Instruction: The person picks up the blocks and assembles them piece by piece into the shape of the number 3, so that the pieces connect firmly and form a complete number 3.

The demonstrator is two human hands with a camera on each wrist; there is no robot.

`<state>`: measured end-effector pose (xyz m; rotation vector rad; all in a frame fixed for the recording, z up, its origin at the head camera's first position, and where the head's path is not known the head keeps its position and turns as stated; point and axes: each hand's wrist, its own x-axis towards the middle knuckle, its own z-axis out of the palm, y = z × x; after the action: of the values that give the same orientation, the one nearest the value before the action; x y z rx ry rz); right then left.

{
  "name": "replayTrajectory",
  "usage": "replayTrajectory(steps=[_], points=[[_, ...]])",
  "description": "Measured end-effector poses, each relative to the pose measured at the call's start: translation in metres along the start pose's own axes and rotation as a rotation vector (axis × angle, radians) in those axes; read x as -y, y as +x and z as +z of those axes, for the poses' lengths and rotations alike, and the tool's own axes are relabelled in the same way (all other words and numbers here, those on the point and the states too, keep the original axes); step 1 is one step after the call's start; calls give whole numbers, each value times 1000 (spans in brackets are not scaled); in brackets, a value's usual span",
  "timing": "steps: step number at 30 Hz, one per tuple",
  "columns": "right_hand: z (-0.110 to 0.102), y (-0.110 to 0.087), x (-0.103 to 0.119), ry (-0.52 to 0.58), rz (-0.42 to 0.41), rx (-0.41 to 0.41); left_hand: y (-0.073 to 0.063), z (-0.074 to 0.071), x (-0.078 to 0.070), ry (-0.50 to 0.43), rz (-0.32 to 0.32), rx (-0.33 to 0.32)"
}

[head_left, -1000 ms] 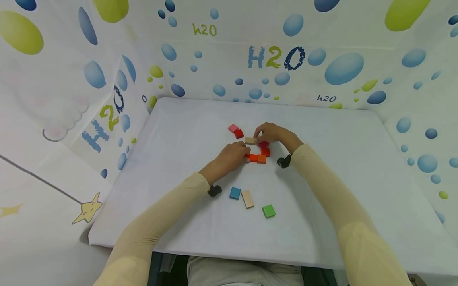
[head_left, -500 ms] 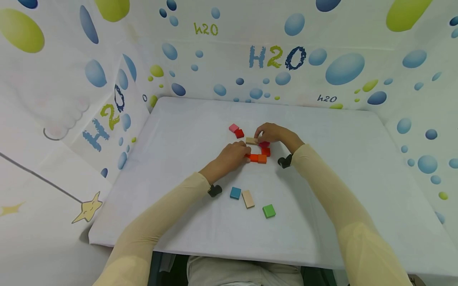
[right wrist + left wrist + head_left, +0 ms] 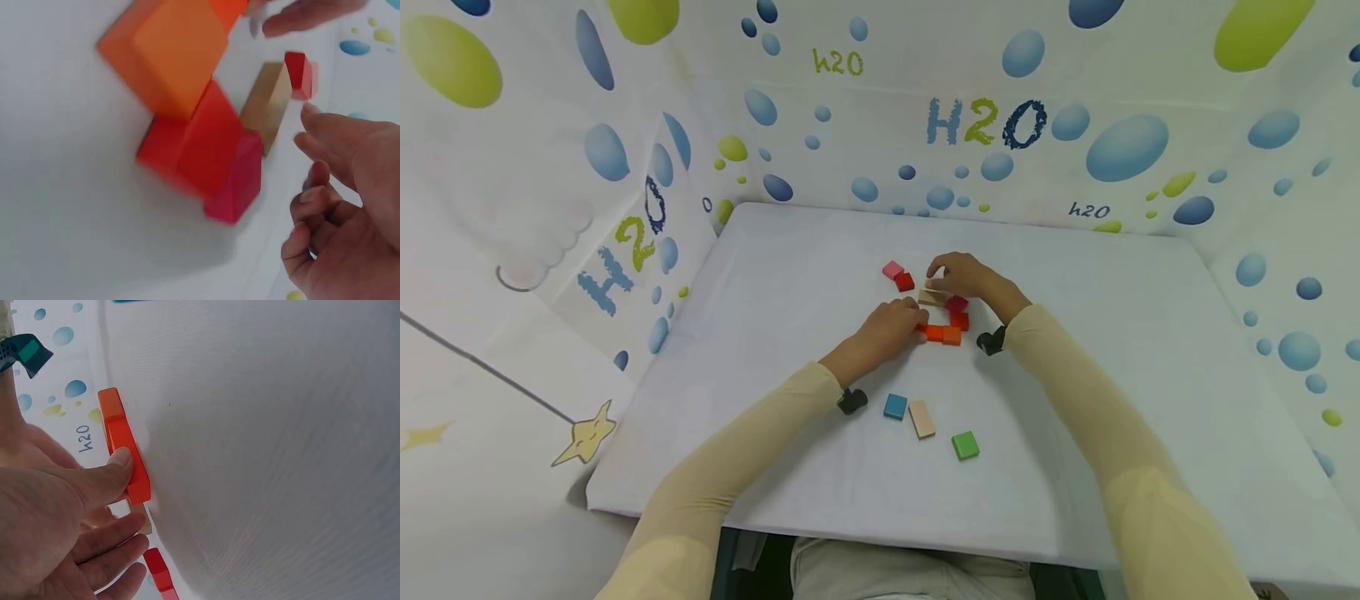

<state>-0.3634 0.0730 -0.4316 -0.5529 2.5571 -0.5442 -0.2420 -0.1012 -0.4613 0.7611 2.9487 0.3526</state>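
In the head view my left hand point(image 3: 891, 331) is at the left end of an orange-red block point(image 3: 933, 333). The left wrist view shows its thumb point(image 3: 121, 459) on that block's near face, fingers behind and below. An orange block point(image 3: 952, 335) joins its right end. Behind these lie a red block point(image 3: 959, 321), a crimson block point(image 3: 957, 303) and a plain wooden block point(image 3: 932, 297), forming a bracket. My right hand point(image 3: 961, 274) hovers just past the wooden block, fingers loosely bent and holding nothing; a gap shows between them and the block in the right wrist view.
Beyond the wooden block's left end lie a second red block point(image 3: 905, 282) and a pink block point(image 3: 892, 269). Nearer the person are a blue block point(image 3: 895, 407), another plain wooden block point(image 3: 922, 419) and a green block point(image 3: 966, 445). Patterned walls border the white table point(image 3: 790, 475).
My right hand has let go of the blocks at the back and shifted slightly left and away, uncovering more of the wooden and crimson blocks. The left hand stays at the orange-red block.
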Motion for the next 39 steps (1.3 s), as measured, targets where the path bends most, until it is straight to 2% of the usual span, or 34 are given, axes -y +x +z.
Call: replayTrajectory(steps=[6,11,18,30,39], points=[[10,14,15,-16,-3,-56,1,0,-2,-10,4,-10],[13,15,26,-39,-4,-89,3,1,-4,-33,20,-22],[14,21,28,-37,37,-58,3,-1,-3,-29,34,-36],[10,10,37,-5,85,22,2,-1,-1,-36,18,-21],[8,8,40,-38,87,67,0,-1,0,-33,16,-14]])
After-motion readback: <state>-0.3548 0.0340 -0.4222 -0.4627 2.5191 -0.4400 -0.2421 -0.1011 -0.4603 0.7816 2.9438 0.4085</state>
